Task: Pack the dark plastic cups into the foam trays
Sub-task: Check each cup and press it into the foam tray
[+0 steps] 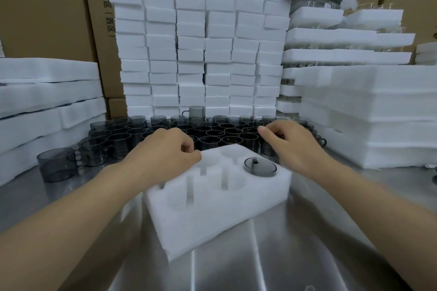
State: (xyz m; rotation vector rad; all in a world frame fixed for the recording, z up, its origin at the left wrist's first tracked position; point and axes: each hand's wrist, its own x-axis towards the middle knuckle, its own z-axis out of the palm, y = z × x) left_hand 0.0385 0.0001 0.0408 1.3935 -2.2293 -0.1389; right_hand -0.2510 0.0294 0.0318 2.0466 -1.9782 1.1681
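Note:
A white foam tray (212,217) with several round pockets lies on the steel table in front of me. One dark plastic cup (260,167) sits upside down in its far right pocket; the other pockets I can see are bare. Behind the tray stand several rows of dark translucent cups (212,131). My left hand (165,151) hovers over the tray's far left corner with fingers curled and nothing visibly held. My right hand (287,142) reaches over the cups at the tray's far right, fingers curled down; whether it holds a cup is hidden.
A single dark cup (58,164) stands apart at the left. One more dark cup (196,112) sits on top of the back row. Stacks of foam blocks (201,49) form a wall behind. Foam tray stacks (45,106) flank left and foam tray stacks (369,113) right; cardboard boxes (42,7) behind.

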